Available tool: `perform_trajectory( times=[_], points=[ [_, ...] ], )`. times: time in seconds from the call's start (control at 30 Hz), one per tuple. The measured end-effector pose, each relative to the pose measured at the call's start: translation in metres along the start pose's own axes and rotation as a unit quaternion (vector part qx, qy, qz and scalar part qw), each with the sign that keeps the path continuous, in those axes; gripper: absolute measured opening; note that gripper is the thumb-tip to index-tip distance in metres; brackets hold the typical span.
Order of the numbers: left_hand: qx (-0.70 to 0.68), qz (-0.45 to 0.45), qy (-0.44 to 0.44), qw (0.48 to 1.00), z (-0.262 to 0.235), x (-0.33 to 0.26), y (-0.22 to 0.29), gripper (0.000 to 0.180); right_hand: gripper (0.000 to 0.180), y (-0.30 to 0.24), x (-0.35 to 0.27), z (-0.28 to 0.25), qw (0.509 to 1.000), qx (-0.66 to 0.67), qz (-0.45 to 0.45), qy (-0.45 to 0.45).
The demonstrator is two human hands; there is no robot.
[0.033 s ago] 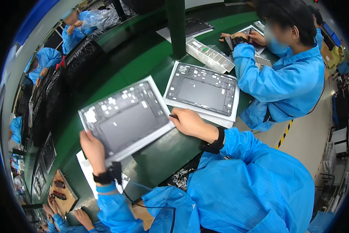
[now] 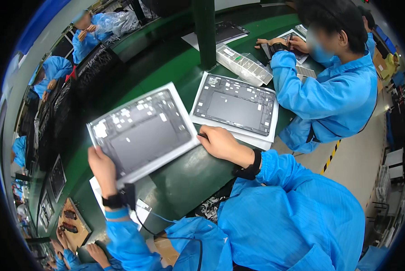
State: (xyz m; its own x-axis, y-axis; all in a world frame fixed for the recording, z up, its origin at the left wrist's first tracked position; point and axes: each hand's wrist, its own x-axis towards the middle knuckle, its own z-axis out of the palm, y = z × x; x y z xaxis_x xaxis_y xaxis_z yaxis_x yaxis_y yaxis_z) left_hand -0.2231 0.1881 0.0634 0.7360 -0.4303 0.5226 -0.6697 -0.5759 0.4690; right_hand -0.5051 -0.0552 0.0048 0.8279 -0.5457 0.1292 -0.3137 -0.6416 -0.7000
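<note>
Head view looks down on a dark green surface (image 2: 180, 180) where the person in a blue smock works with both hands. Their left hand (image 2: 102, 168) grips the near edge of a flat grey panel in a white frame (image 2: 143, 132), fingers wrapped under the edge and thumb on top, holding the panel tilted and lifted off the surface. A black wrist strap (image 2: 115, 200) sits on that wrist with a cord trailing down. Their right hand (image 2: 220, 142) rests on the surface just beside the panel's right corner, fingers curled together around what looks like a small dark tool (image 2: 202, 135); how tightly they press cannot be told. A black band (image 2: 253, 166) circles that wrist.

Just beyond the right hand lies a second dark panel on a white tray (image 2: 235, 105), flat on the surface, its near edge close to the knuckles. Behind it sits a clear plastic bag of parts (image 2: 243, 64) beside a green post (image 2: 205, 31).

At upper right a co-worker in a blue smock (image 2: 337, 95) leans over the surface, both hands on a small dark device (image 2: 292, 45). More people in blue sit along the far left side near black racks (image 2: 62, 113). Below the left hand, white paper sheets (image 2: 141, 210) lie on the surface.
</note>
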Motion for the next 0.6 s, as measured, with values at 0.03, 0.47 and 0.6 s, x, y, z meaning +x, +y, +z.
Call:
perform_trajectory(
  times=[0.03,0.47,0.6],
  points=[
    [0.005,-0.048,-0.007,0.999,0.005,0.028,-0.019,0.027,0.026,0.001,-0.002,-0.001,1.000,-0.011,-0.001,0.007],
    [0.374,-0.256,-0.079,0.888,0.112,0.236,-0.270,0.032,0.022,0.024,-0.030,0.005,0.987,-0.119,-0.104,-0.004],
    [0.154,0.086,-0.095,0.980,0.168,0.271,-0.123,0.036,0.022,0.027,-0.028,0.008,0.974,-0.152,-0.164,0.035]
  ],
)
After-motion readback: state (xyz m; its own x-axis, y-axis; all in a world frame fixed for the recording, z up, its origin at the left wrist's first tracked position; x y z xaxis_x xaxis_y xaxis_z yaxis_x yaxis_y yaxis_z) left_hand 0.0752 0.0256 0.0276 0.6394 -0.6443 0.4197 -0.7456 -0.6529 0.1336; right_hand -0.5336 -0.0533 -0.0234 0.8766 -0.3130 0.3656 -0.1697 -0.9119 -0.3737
